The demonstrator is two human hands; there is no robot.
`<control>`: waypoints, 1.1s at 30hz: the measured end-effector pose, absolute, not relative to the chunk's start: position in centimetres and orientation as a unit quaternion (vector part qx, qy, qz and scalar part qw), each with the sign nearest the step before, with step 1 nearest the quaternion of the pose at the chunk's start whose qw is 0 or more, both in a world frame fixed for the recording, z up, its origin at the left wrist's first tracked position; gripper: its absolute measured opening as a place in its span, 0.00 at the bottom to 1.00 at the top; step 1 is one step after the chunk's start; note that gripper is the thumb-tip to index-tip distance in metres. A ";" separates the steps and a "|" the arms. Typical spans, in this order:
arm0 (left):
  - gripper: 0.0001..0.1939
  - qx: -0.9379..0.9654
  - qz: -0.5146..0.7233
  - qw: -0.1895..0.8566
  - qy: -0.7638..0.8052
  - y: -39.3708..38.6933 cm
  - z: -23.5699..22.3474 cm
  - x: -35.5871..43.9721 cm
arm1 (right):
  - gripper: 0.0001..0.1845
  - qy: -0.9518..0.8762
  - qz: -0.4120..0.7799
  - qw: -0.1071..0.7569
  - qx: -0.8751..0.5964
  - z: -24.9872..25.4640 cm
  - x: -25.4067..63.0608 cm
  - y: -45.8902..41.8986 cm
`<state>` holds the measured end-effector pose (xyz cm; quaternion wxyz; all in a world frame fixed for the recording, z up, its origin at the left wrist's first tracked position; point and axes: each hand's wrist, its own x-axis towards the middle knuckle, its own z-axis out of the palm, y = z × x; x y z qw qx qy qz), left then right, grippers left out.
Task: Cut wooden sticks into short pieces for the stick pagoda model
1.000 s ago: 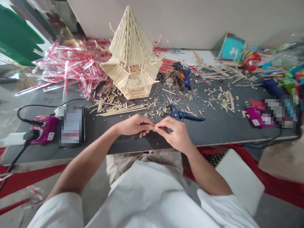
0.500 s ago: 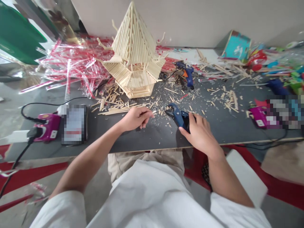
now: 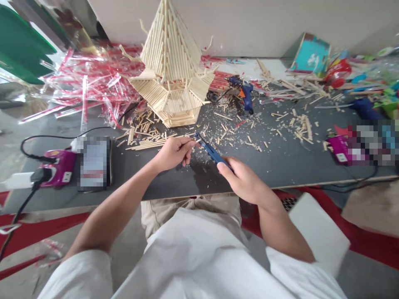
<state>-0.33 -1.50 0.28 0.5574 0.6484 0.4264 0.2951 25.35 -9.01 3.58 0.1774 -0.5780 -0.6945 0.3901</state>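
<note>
My left hand [image 3: 175,153] is closed in a pinch on a small wooden stick [image 3: 198,141], whose pale end pokes out past the fingertips. In my right hand [image 3: 241,176] are blue-handled cutters [image 3: 213,153], seen edge-on, their jaws right by the stick's end. Whether the jaws touch the stick I cannot tell. Behind my hands stands a pagoda-like model [image 3: 182,101] of wooden sticks, with a tall pointed roof and flared lower eaves. Longer loose sticks [image 3: 146,146] lie just beyond my left hand.
Red and clear plastic wrappers [image 3: 93,87] heap at the left back. A blue glue gun [image 3: 247,97] lies right of the model. A phone [image 3: 95,164] and a purple power strip [image 3: 62,166] with cables sit at left. Stick offcuts [image 3: 302,128] litter the dark table [image 3: 280,166].
My right hand has swung the cutters left and turned them edge-on, bringing the jaws to the stick in my left hand. The left hand has barely moved.
</note>
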 end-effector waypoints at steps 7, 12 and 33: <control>0.19 0.647 0.296 0.553 0.432 -1.6 0.4 -0.4 | 0.25 -0.692 0.400 0.191 -0.571 3.1 23.7 -8.7; 0.18 0.666 0.286 0.533 0.437 -1.5 0.1 -0.7 | 0.29 -0.691 0.372 0.149 -0.601 3.1 23.2 -8.3; 0.15 0.652 0.283 0.533 0.458 -1.9 0.7 -0.1 | 0.28 -0.727 0.311 0.086 -0.606 4.2 22.6 -8.3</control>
